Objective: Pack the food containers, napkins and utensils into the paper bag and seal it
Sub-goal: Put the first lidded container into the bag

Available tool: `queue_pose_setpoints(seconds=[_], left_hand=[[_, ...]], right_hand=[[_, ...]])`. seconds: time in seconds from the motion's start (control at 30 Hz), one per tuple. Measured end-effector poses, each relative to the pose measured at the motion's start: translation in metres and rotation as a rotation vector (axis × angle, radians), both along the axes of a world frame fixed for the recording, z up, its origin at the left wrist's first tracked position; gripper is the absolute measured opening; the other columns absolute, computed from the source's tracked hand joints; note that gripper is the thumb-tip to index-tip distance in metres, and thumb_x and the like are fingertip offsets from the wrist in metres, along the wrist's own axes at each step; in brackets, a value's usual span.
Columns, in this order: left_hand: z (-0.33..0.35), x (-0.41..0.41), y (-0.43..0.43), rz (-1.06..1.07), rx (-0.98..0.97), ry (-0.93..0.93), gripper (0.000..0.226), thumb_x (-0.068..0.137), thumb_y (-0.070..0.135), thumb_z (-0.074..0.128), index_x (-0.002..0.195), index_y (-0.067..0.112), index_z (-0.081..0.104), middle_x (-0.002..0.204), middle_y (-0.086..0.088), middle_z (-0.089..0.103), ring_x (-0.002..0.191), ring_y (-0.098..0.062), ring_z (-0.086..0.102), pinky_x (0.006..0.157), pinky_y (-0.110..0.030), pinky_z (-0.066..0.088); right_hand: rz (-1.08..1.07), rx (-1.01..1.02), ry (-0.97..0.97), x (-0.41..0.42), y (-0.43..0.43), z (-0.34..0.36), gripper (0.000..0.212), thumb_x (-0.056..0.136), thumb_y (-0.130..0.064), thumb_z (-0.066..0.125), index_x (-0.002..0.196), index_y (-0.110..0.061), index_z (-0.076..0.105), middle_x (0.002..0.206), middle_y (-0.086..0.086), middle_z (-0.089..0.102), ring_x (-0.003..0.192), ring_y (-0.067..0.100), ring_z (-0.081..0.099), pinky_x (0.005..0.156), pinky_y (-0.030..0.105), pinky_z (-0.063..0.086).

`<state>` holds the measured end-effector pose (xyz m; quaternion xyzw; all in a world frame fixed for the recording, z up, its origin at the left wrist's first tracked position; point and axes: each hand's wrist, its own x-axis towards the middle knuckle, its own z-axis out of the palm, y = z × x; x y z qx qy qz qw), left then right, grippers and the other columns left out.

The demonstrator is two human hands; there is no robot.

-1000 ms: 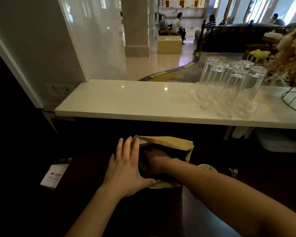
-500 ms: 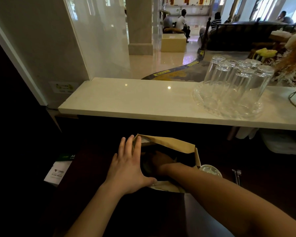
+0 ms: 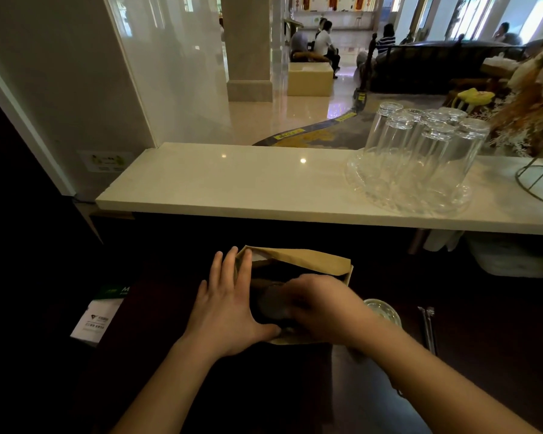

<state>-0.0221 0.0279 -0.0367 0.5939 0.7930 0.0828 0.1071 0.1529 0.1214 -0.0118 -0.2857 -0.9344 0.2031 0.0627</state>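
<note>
A brown paper bag [image 3: 298,261] stands open on the dark counter. My left hand [image 3: 229,305] lies flat against the bag's left side, with the thumb along its near edge, holding it steady. My right hand [image 3: 320,305] is blurred at the bag's mouth, its fingers curled beside a dark round container [image 3: 271,303] inside the bag. Whether it grips that container is unclear. A clear round container [image 3: 384,310] sits just right of the bag. Further right, metal utensils [image 3: 427,324] lie on the counter. A white and green packet [image 3: 99,314] lies to the left.
A pale stone ledge [image 3: 232,186] runs above the counter. On its right part stands a glass tray of several upturned glasses [image 3: 420,158], with a wire stand [image 3: 539,180] further right. A white tub [image 3: 511,258] sits under the ledge at right. People sit in the lobby behind.
My right hand has come up from deep inside the bag to its mouth. My left hand stays on the bag's side. The camera has tilted slightly.
</note>
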Motion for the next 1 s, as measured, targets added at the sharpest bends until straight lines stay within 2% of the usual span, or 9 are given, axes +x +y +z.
queue_pose_setpoints(seconds=[0.17, 0.33, 0.4, 0.47, 0.53, 0.6, 0.7, 0.87, 1.0], left_hand=[[-0.001, 0.000, 0.002, 0.013, 0.012, 0.017, 0.137, 0.058, 0.083, 0.062, 0.149, 0.031, -0.025, 0.159, 0.006, -0.030, 0.146, -0.020, -0.029, 0.121, -0.050, 0.013], [-0.001, 0.000, 0.002, 0.024, 0.008, 0.022, 0.138, 0.059, 0.083, 0.063, 0.149, 0.030, -0.025, 0.159, 0.005, -0.030, 0.146, -0.020, -0.028, 0.119, -0.048, 0.015], [-0.001, 0.000, 0.002, 0.025, 0.004, 0.014, 0.137, 0.059, 0.082, 0.064, 0.149, 0.030, -0.026, 0.159, 0.006, -0.031, 0.146, -0.020, -0.028, 0.119, -0.048, 0.015], [-0.001, 0.001, 0.001, 0.024, 0.000, 0.009, 0.137, 0.060, 0.081, 0.064, 0.149, 0.030, -0.026, 0.158, 0.006, -0.031, 0.146, -0.020, -0.028, 0.119, -0.049, 0.015], [0.000, 0.001, 0.000, 0.025, -0.001, 0.008, 0.136, 0.061, 0.081, 0.065, 0.149, 0.030, -0.026, 0.159, 0.005, -0.031, 0.146, -0.020, -0.028, 0.119, -0.049, 0.014], [-0.001, 0.002, -0.002, 0.030, -0.003, 0.005, 0.137, 0.061, 0.080, 0.066, 0.149, 0.031, -0.026, 0.159, 0.005, -0.031, 0.146, -0.021, -0.028, 0.119, -0.049, 0.014], [0.000, 0.002, -0.002, 0.039, -0.006, 0.003, 0.137, 0.061, 0.080, 0.067, 0.149, 0.032, -0.027, 0.159, 0.005, -0.031, 0.146, -0.021, -0.028, 0.120, -0.049, 0.014], [0.001, 0.004, -0.003, 0.045, -0.017, -0.001, 0.137, 0.061, 0.079, 0.067, 0.149, 0.032, -0.027, 0.159, 0.005, -0.031, 0.146, -0.021, -0.028, 0.119, -0.049, 0.014], [0.003, 0.005, -0.002, 0.035, -0.014, 0.001, 0.137, 0.061, 0.079, 0.067, 0.148, 0.032, -0.027, 0.159, 0.005, -0.031, 0.146, -0.021, -0.027, 0.119, -0.048, 0.014]], right_hand=[[-0.259, -0.019, 0.290, 0.044, -0.004, 0.009, 0.024, 0.085, -0.030, 0.069, 0.109, -0.028, 0.070, 0.098, -0.010, 0.073, 0.091, 0.006, 0.067, 0.081, 0.032, 0.055], [-0.527, 0.020, 0.483, 0.079, 0.012, -0.003, 0.014, 0.084, -0.024, 0.071, 0.097, -0.027, 0.072, 0.080, -0.012, 0.070, 0.077, 0.001, 0.065, 0.069, 0.023, 0.054], [-0.613, 0.036, 0.381, 0.091, 0.027, -0.022, 0.026, 0.082, -0.025, 0.072, 0.108, -0.025, 0.070, 0.090, -0.009, 0.069, 0.085, 0.009, 0.066, 0.073, 0.029, 0.053], [-0.617, -0.002, 0.117, 0.100, 0.041, -0.047, 0.052, 0.079, -0.033, 0.072, 0.129, -0.024, 0.059, 0.115, 0.000, 0.063, 0.107, 0.020, 0.060, 0.085, 0.033, 0.051], [-0.543, -0.067, -0.189, 0.106, 0.048, -0.072, 0.083, 0.074, -0.044, 0.074, 0.146, -0.028, 0.036, 0.142, 0.005, 0.043, 0.127, 0.030, 0.044, 0.099, 0.039, 0.045], [-0.486, -0.097, -0.355, 0.109, 0.051, -0.092, 0.104, 0.068, -0.053, 0.077, 0.152, -0.032, 0.019, 0.154, 0.006, 0.025, 0.135, 0.035, 0.031, 0.105, 0.045, 0.042], [-0.493, -0.040, -0.402, 0.111, 0.056, -0.111, 0.107, 0.068, -0.055, 0.076, 0.152, -0.035, 0.013, 0.156, 0.006, 0.021, 0.136, 0.036, 0.029, 0.103, 0.046, 0.044], [-0.525, -0.059, -0.331, 0.112, 0.062, -0.120, 0.092, 0.074, -0.047, 0.074, 0.149, -0.032, 0.024, 0.145, 0.007, 0.034, 0.127, 0.034, 0.036, 0.095, 0.040, 0.048], [-0.551, -0.046, -0.251, 0.115, 0.058, -0.107, 0.092, 0.070, -0.048, 0.076, 0.148, -0.032, 0.030, 0.138, 0.006, 0.040, 0.123, 0.032, 0.038, 0.095, 0.038, 0.045]])
